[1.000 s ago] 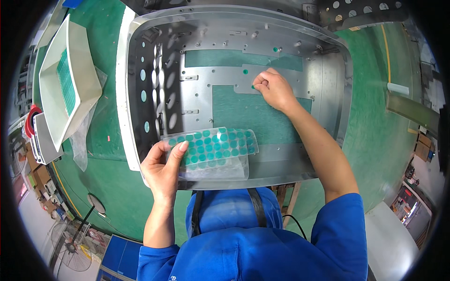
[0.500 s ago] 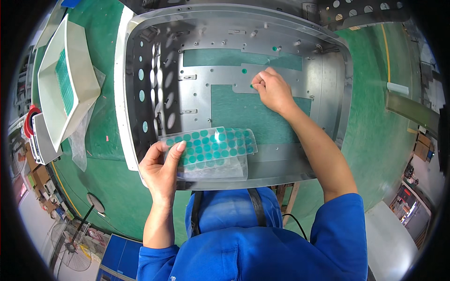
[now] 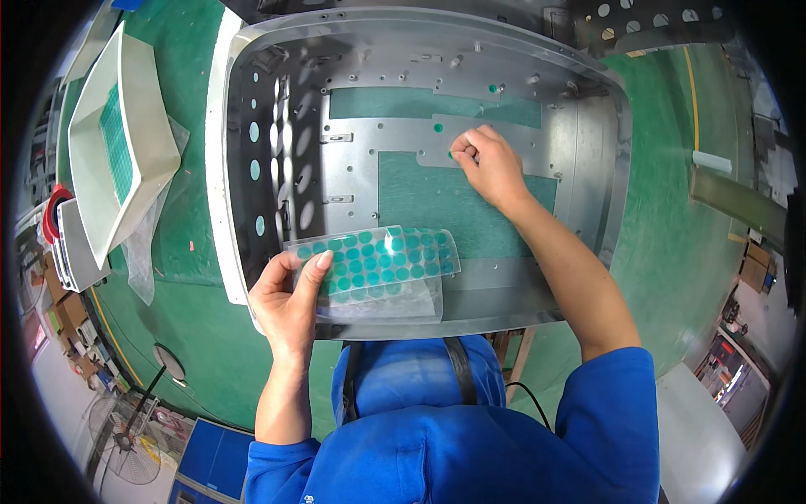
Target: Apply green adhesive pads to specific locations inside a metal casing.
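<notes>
My left hand (image 3: 290, 302) pinches the left end of a clear sheet of round green stickers (image 3: 386, 259), thumb on top. A paler sheet hangs under it, over the near part of a grey metal housing (image 3: 348, 168). Inside the housing, my right hand (image 3: 491, 164) is closed, thumb and forefinger together at the plate's surface. A small green sticker (image 3: 451, 154) shows at those fingertips, partly hidden. Two more green dots lie flat on the metal: one green dot (image 3: 438, 128) just beyond the hand, another green dot (image 3: 493, 88) near the far edge.
Large cutouts in the plate show green beneath. Studs and small brackets (image 3: 337, 139) stand up from it. The left wall (image 3: 256, 168) has round holes. A cream bin (image 3: 147, 143) is on the left beside plastic film (image 3: 143, 260); a fan (image 3: 126, 441) stands lower left.
Almost nothing differs. My right hand stays at the same spot on the plate, its fingers shifted very slightly; the left hand and sticker sheet hold still.
</notes>
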`<state>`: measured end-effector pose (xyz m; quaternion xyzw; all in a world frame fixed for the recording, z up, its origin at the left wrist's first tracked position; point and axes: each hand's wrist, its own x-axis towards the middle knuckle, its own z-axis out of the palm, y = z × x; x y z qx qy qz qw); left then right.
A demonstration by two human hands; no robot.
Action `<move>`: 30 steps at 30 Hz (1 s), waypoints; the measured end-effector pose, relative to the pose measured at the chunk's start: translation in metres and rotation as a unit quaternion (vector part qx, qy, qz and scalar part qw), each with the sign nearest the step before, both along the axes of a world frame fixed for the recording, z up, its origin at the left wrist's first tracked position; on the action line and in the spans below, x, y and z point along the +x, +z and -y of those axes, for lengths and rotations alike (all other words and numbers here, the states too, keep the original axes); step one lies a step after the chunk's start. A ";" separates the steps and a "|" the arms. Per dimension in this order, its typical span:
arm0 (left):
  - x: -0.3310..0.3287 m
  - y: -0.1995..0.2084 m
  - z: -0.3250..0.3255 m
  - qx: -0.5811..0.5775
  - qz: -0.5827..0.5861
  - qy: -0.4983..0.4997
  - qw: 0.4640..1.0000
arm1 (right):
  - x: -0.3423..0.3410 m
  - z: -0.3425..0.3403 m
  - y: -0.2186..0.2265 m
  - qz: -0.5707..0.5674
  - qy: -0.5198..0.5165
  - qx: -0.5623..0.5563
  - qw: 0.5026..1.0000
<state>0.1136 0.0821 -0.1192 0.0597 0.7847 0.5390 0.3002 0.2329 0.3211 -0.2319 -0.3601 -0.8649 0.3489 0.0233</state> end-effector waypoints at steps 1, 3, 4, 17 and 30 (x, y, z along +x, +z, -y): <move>0.000 0.000 0.000 -0.001 0.000 0.000 1.000 | 0.001 -0.001 -0.001 -0.001 0.002 -0.004 1.000; 0.000 0.000 -0.001 -0.003 0.001 0.001 1.000 | 0.000 -0.003 0.000 -0.004 -0.010 -0.033 0.999; 0.000 0.000 -0.001 -0.004 0.001 0.003 1.000 | 0.000 -0.004 0.003 -0.005 -0.026 -0.058 0.998; 0.024 0.096 0.060 0.122 -0.142 0.064 0.980 | -0.038 0.016 0.113 -0.163 0.096 -0.357 0.915; 0.073 0.087 0.148 0.104 -0.222 0.024 0.969 | -0.010 0.181 0.199 -0.082 0.259 -0.499 0.823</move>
